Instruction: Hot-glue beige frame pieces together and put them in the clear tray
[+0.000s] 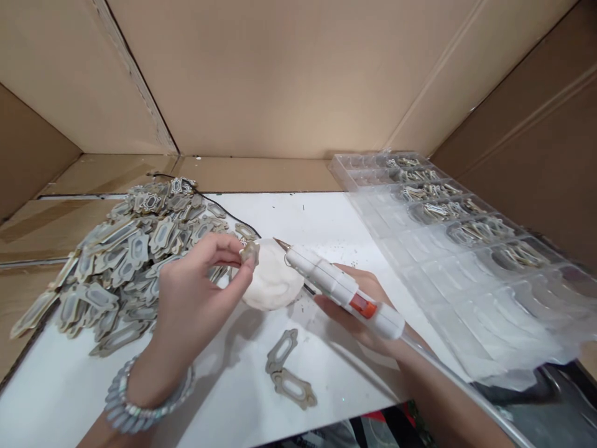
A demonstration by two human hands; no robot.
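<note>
My left hand (196, 292) pinches a small brownish frame piece (250, 251) between thumb and fingers, just above a white round pad (273, 283). My right hand (359, 311) grips a white glue gun (342, 287) with an orange trigger. Its metal tip points left toward the pinched piece, a short gap away. Two flat frame pieces (288, 370) lie on the white table (326, 236) in front of me.
A large heap of similar frame pieces (125, 255) lies at the left with a black cord behind it. A clear plastic tray (466, 249) with several filled pockets lies at the right. Cardboard walls (280, 74) enclose the table.
</note>
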